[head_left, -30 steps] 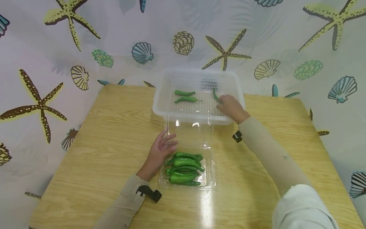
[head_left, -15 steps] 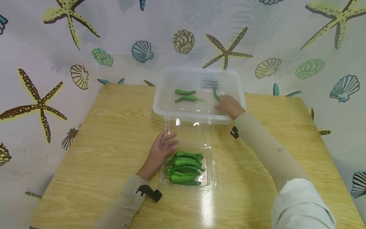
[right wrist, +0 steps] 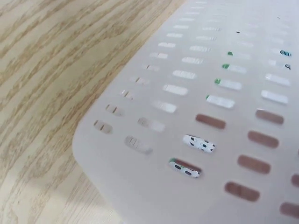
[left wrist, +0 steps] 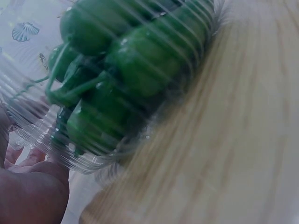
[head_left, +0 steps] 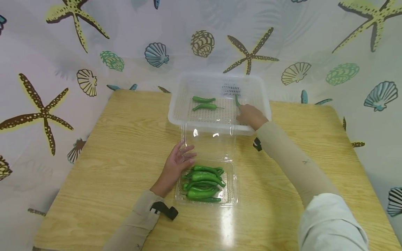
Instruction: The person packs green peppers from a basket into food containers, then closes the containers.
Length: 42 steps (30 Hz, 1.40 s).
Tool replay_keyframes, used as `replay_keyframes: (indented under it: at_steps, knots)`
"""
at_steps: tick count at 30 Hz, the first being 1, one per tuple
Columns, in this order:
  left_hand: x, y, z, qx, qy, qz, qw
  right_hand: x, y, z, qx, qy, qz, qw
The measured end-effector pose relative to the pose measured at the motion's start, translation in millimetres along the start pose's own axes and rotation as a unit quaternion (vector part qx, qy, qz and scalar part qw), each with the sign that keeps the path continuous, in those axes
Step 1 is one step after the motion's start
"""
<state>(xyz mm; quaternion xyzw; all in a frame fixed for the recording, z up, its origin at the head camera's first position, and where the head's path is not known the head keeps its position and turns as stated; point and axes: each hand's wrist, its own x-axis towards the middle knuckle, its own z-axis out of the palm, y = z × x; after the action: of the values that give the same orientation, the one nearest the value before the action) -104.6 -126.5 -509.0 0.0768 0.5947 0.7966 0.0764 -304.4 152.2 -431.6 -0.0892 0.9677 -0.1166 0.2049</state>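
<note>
In the head view, my right hand (head_left: 252,116) reaches into a white perforated basket (head_left: 267,104) and grips a slim green chili pepper (head_left: 237,100); its upper end sticks out past the fingers. Two more green chili peppers (head_left: 204,106) lie in the basket's left half. Nearer to me, a clear plastic clamshell box (head_left: 231,188) stands with its lid (head_left: 208,143) raised, holding several green chili peppers (head_left: 204,184). My left hand (head_left: 176,165) rests at the box's left side near the hinge, fingers extended against the plastic. In the right wrist view, the basket wall (right wrist: 140,172) hides the right hand's fingertips.
Everything stands on a wood-grain table (head_left: 132,139). Behind it hangs a pale cloth (head_left: 125,31) printed with starfish and shells. The raised lid stands close to the basket's front wall.
My right hand has shifted slightly left over the chili pepper, covering more of its lower part. The left hand and the clamshell box have stayed in place.
</note>
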Motion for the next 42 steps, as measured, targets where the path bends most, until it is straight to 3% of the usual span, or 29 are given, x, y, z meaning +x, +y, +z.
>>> replay_keyframes:
  at_steps: [7,18,30,42]
  knots:
    - [0.1,0.4,0.7,-0.005,0.003,-0.012,0.9999,2,1,1,-0.009,-0.002,0.001,1.0]
    - [-4.5,17.9,7.7,0.005,-0.001,-0.021,0.9998,3,4,4,0.001,0.017,0.011,1.0]
    - [-4.1,17.2,7.1,0.003,0.003,-0.02,0.9998,0,0,3,0.024,0.023,0.003,0.999]
    - [-4.8,17.2,7.0,0.002,-0.002,-0.014,0.9999,-3,-3,0,-0.004,0.019,0.009,1.0]
